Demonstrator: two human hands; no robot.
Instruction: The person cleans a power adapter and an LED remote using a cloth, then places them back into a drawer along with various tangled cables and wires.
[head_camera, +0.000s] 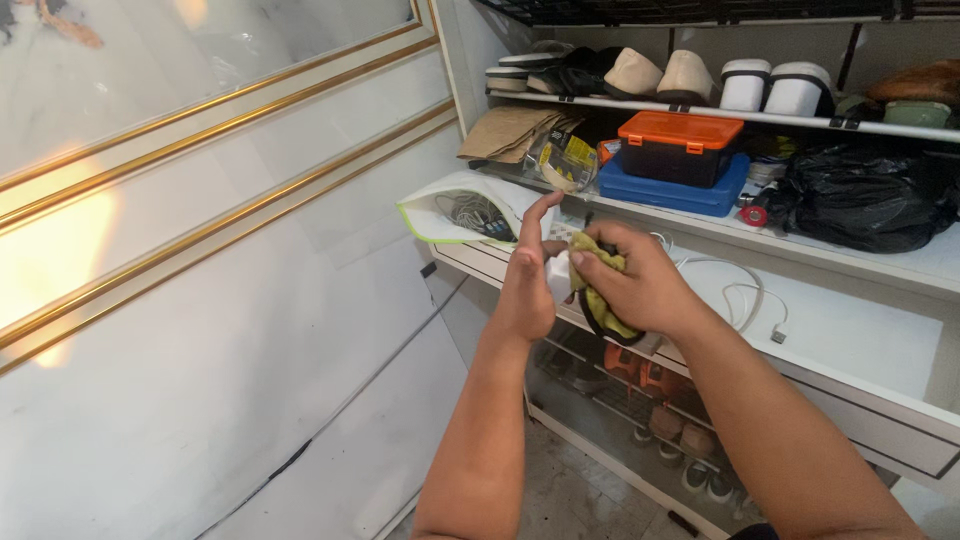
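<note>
**White block pinched between both hands, cloth on its right face**

We note the left hand (527, 290) gripping a small white plastic block (559, 277), index finger raised. The right hand (640, 290) is closed on a yellow-green rag (597, 290), pressed against the block's right side, above the white shelf (850, 330). Both hands sit equally close.

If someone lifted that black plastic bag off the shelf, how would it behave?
The black plastic bag would probably sag and change shape, since its skin is crumpled and slack. It bulges, so it may be fairly heavy. Its glossy surface could slip in a loose grip.
</note>
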